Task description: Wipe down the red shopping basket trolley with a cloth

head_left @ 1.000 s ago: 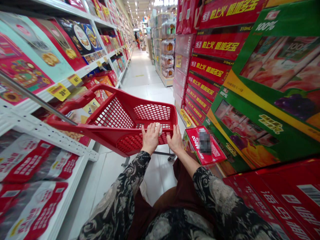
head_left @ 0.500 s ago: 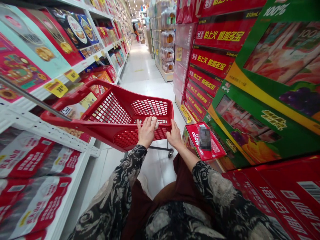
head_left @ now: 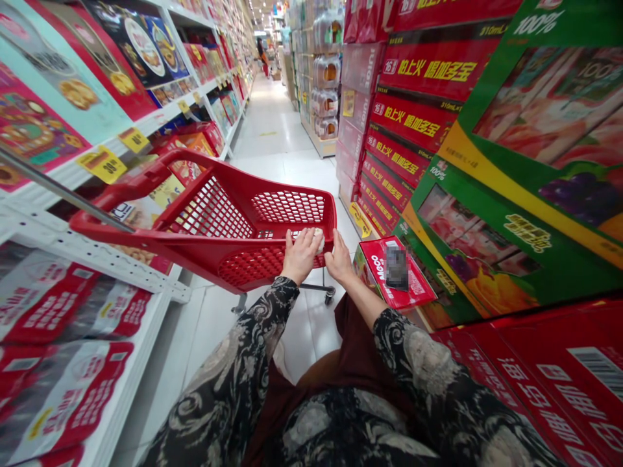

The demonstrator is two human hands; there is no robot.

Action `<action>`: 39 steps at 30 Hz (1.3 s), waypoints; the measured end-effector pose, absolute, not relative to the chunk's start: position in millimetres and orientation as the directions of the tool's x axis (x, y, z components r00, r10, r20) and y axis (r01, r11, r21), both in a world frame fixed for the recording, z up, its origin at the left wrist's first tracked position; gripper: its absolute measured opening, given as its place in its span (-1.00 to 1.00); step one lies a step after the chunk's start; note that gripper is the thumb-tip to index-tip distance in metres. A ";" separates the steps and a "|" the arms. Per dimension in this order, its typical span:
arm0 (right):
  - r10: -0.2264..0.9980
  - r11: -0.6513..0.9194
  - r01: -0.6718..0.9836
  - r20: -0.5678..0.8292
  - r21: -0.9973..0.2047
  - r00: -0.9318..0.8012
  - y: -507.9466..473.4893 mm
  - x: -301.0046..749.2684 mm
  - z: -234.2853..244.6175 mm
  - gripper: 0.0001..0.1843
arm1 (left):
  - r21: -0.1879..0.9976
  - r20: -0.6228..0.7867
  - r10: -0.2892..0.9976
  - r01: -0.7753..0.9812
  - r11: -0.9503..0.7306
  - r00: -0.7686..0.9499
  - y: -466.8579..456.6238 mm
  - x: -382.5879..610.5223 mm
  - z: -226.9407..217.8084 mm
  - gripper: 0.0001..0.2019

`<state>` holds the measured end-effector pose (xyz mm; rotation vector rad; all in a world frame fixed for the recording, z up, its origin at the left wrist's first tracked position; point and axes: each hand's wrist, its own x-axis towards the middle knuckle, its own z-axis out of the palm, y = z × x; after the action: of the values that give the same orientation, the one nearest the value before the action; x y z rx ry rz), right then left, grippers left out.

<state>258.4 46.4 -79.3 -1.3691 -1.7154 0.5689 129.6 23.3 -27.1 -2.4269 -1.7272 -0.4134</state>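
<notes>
A red plastic shopping cart (head_left: 228, 220) stands in a shop aisle in front of me, its basket empty. My left hand (head_left: 300, 255) is closed over the near rim of the cart, with a small white thing under its fingers. My right hand (head_left: 338, 259) grips the same rim just to the right, fingers curled over the edge. Both sleeves are dark with a pale swirl pattern.
White shelves (head_left: 63, 240) with packaged biscuits line the left. Stacked red drink cartons (head_left: 409, 117) and green juice cartons (head_left: 516, 194) rise on the right, with a red box (head_left: 396, 272) jutting out by my right wrist. The tiled aisle (head_left: 277, 143) runs ahead to a distant person (head_left: 263, 55).
The cart and my hands have moved a little forward along the aisle. My left hand has slid slightly right on the rim, closer to my right hand.
</notes>
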 end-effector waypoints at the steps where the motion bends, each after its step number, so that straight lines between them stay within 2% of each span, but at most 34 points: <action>1: 0.943 0.297 0.553 0.329 -0.779 -0.044 46.7 259.4 -78.6 -0.22 | 0.044 0.299 0.905 0.943 -0.330 0.303 23.4 123.9 -24.7 -0.50; 9: 0.942 0.307 0.531 0.330 -0.789 -0.055 47.6 256.2 -80.5 -0.22 | 0.032 0.370 0.920 0.988 -0.150 0.128 25.8 90.2 -12.3 -0.50; 18: 0.946 0.305 0.540 0.314 -0.784 -0.078 49.3 257.3 -78.7 -0.20 | 0.042 0.275 0.917 0.950 -0.310 0.288 26.7 153.1 -30.5 -0.53; 22: 0.939 0.316 0.641 0.330 -0.700 -0.102 40.1 258.9 -63.0 -0.21 | 0.049 0.253 0.918 0.944 -0.327 0.305 26.8 151.4 -33.3 -0.50; 25: 0.889 0.431 0.678 0.408 -0.595 -0.208 34.7 254.2 -47.6 -0.23 | 0.068 0.233 0.924 0.942 -0.328 0.304 27.0 141.6 -33.9 -0.47; 28: 0.850 0.520 0.660 0.402 -0.542 -0.339 33.6 246.5 -35.7 -0.29 | 0.073 0.206 0.933 0.946 -0.316 0.296 25.8 129.6 -32.9 -0.43; 33: 0.881 0.470 0.752 0.292 -0.462 -0.371 28.9 235.6 -30.3 -0.42 | 0.037 0.218 0.955 0.976 -0.215 0.202 15.1 106.0 -31.6 -0.35; 39: 0.885 0.451 0.805 0.313 -0.386 -0.346 23.5 224.8 -42.5 -0.51 | -0.002 0.199 0.960 0.980 -0.200 0.196 3.7 89.7 -32.0 -0.30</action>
<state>224.8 23.5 -42.5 -1.4136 -2.2295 0.2241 89.7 3.7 -32.0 -2.3274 -1.8999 -0.2323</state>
